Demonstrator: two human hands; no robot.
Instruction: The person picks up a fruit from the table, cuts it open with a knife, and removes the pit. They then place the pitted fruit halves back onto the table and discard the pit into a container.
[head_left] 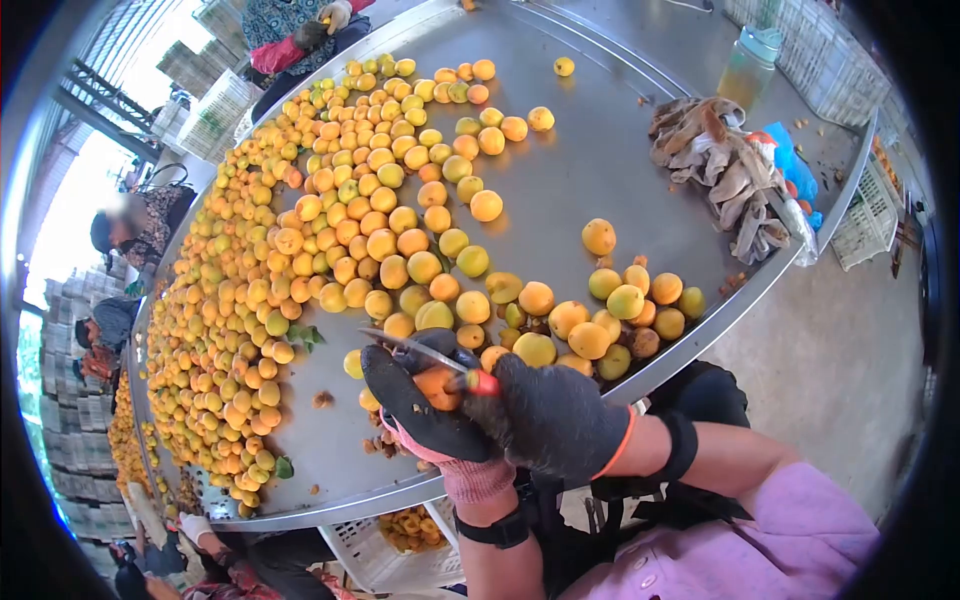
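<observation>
In a black-palmed pink work glove, my left hand (405, 400) is closed around an orange apricot (437, 388). My right hand (560, 415), in a dark glove with an orange cuff, grips the red handle of a knife (480, 382). Its thin blade (415, 346) points up and left, passing over the fingers of my left hand. Both hands meet just above the near edge of the metal table. Right beyond them sits a small group of yellow and orange apricots (588, 340).
A large heap of apricots (330, 230) covers the left of the metal table (560, 150). Crumpled cloths (715, 160) and a bottle (750, 65) stand to the right. A white crate (375, 560) with cut fruit is below the edge. Other people (140, 225) are along the left side.
</observation>
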